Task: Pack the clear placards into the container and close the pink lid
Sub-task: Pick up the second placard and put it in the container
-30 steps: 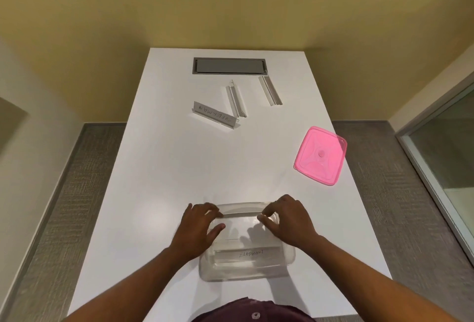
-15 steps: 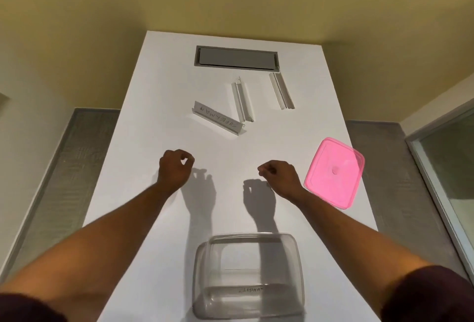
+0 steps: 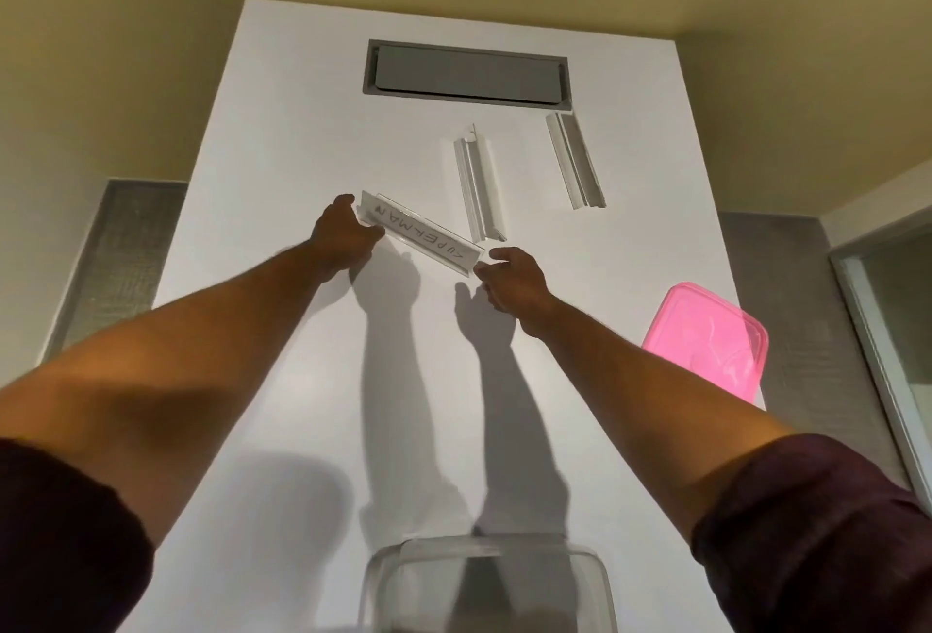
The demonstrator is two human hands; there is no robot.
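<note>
A clear placard lettered "SUPERMAN" [image 3: 421, 233] is seen mid-counter [image 3: 282, 128], its long axis slanting from far-left to near-right. Its far-left end is pinched by the left hand [image 3: 342, 239]; its near-right end is met by the right hand [image 3: 512, 279], whose grip cannot be told as closed. The container [image 3: 486, 582] is placed at the near edge, straight back along both arms.

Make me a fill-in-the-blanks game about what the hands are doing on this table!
1. Both hands, left hand and right hand, hold the ends of the placard that says ____.
2. The lid near the table's right edge is coloured ____.
3. The number of other clear placards lying untouched on the white table is ____.

Missing words: SUPERMAN; pink; two
</note>
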